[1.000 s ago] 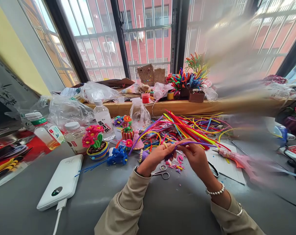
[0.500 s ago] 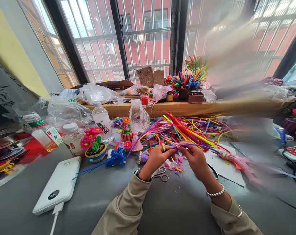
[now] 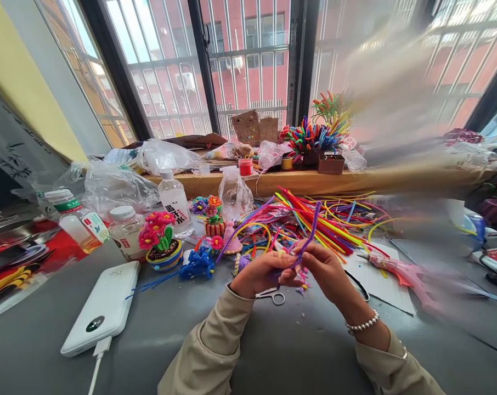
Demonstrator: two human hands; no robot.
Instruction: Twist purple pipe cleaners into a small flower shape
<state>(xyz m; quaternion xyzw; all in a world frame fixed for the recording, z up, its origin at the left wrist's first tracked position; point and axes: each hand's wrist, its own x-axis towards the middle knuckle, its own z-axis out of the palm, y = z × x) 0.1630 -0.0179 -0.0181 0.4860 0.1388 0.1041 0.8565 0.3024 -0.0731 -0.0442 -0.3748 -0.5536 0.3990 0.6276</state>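
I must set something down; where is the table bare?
The smooth grey table is bare between the white rectangular power bank and left beige sleeve, and, small specks aside, between that sleeve and the right beige sleeve. Beyond the left hand and right hand it is crowded with multicoloured fuzzy stems.

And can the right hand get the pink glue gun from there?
Probably yes: the glue gun lies close by on its right, with nothing tall between. But the right hand is holding a purple pipe cleaner, so it might need to let go first.
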